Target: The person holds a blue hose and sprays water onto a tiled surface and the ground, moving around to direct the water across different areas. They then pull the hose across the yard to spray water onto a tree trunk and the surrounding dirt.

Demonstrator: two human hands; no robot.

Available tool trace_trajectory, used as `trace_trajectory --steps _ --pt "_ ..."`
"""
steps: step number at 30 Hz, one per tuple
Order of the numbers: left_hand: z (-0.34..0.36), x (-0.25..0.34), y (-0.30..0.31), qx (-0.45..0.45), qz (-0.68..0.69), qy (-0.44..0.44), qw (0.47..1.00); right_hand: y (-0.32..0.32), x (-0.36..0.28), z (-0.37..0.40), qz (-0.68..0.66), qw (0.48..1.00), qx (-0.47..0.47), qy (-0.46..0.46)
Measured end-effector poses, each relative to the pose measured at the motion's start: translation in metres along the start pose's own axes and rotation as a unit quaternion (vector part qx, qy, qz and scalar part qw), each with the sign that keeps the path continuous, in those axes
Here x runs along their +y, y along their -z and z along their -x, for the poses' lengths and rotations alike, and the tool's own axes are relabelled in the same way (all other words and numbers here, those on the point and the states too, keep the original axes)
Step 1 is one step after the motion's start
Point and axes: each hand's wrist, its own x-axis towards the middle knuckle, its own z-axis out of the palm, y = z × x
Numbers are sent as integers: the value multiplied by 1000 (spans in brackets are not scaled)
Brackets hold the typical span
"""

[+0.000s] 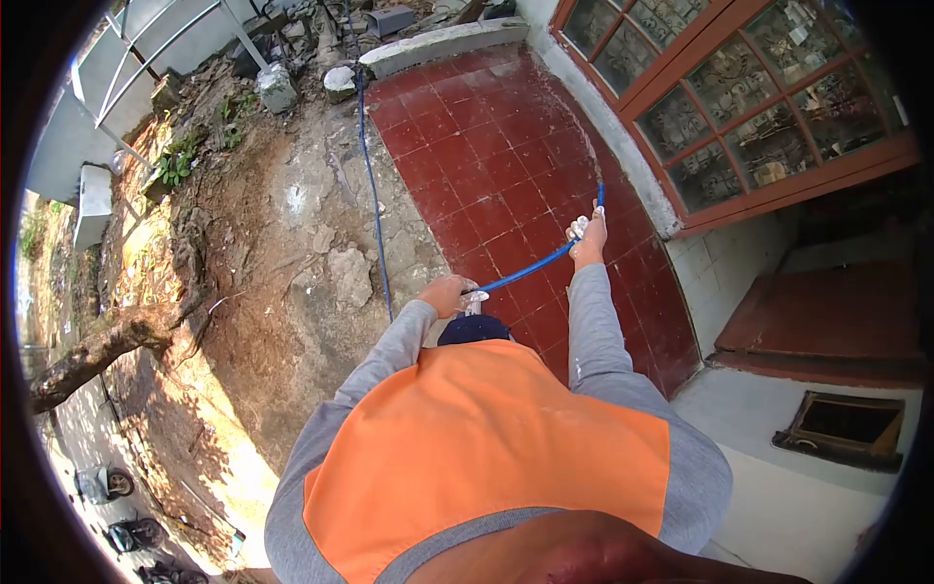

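Observation:
A blue hose [530, 270] stretches between my two hands in front of my body. My right hand [591, 238] is closed around it near its end, which points up toward the far side of the red tiled floor [477, 161]. A thin jet of water [592, 156] seems to leave that end along the foot of the wall. Lower and to the left, my left hand [446, 295] grips the hose close to my waist. White patches, perhaps foam, cover parts of both hands. Some fingers of each hand are hidden.
More hose [373, 185] lies along the rough concrete on the left. A low white kerb [443, 47] closes the far end of the tiles. Brown-framed windows [739, 107] stand at right, above a white wall. A tree root [107, 355] and parked motorbikes [136, 533] are at left.

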Motion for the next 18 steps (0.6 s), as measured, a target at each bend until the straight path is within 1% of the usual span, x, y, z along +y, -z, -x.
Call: trace_trajectory --steps 2,4,5,7,8,9,11,12,13,14,15,17,18 --pt "-19 10 2 3 6 27 1000 -4 -11 -25 8 1000 -20 -19" --pt "-34 20 3 52 46 33 997 -7 -17 -44 26 998 -40 -49" --pt "-38 22 2 49 50 42 997 -10 -16 -52 30 997 -39 -58" --pt "-46 24 2 75 75 13 994 -25 -20 -57 25 998 -5 -61" --pt "-48 22 2 87 76 7 993 -26 -17 -64 21 998 -13 -63" --pt "-53 17 -2 87 74 11 993 -27 -16 -67 20 997 -15 -67" --pt "-65 -5 -12 28 86 49 995 -31 -11 -72 32 993 -48 -107" --pt "-68 -18 -18 33 87 52 994 -31 -7 -75 41 994 -37 -95" --pt "-69 -27 -24 49 45 45 997 -34 -6 -75 48 993 -43 -95" --pt "-72 -35 -31 68 7 39 997 -36 -4 -74 45 994 -16 -97" --pt "-73 -31 -27 80 19 42 996 -37 -5 -74 46 994 11 -99" --pt "-68 -15 -13 62 64 91 992 -36 -4 -80 62 988 -20 -141" --pt "-69 -13 -14 53 88 104 989 -33 1 -87 72 987 -34 -137"
